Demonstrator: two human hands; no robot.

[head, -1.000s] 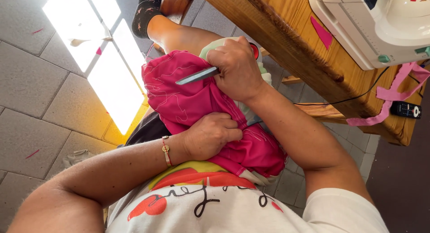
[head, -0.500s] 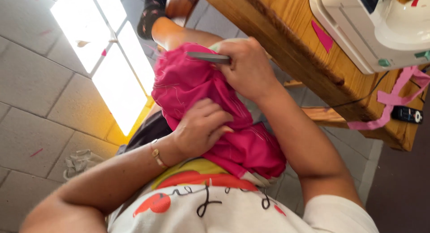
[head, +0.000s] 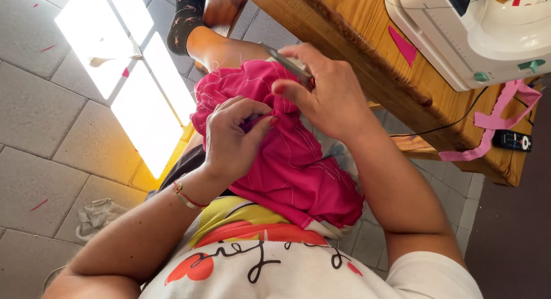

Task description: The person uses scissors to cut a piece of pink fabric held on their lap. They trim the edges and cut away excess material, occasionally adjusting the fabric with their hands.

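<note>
A seated person holds bunched pink fabric (head: 287, 161) on the lap. The left hand (head: 232, 138) pinches a fold between thumb and fingers. The right hand (head: 324, 95) grips a slim metal tool (head: 287, 62) against the cloth, fingers closed. A white sewing machine (head: 476, 29) sits on the wooden table (head: 367, 40) nearby.

Bright, sharp; blown-out sunlit floor patch (head: 123, 75)
</note>
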